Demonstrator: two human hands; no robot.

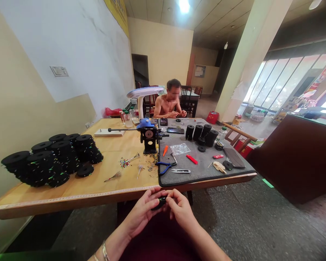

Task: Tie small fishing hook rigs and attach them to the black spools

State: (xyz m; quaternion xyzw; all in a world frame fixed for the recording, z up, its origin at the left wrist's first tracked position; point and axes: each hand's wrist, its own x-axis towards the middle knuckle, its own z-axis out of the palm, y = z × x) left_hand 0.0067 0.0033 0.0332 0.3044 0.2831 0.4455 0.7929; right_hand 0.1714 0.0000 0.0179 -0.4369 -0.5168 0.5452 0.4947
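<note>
Just in front of the table's near edge, my left hand is wrapped round a small black foam spool with bits of yellow-green on it. My right hand meets it from the right, thumb and fingers pinched at the spool's edge; whatever lies between those fingertips is too small to make out. On the grey mat nearest my hands lie thread snips and blue-handled pliers. Stacks of black foam spools with coloured bits round their rims stand at the table's left.
A black winding device stands mid-table beside a lamp. Small coloured beads lie on the wood. Plain black spools, a red knife and a phone rest on the mat. Another person sits opposite.
</note>
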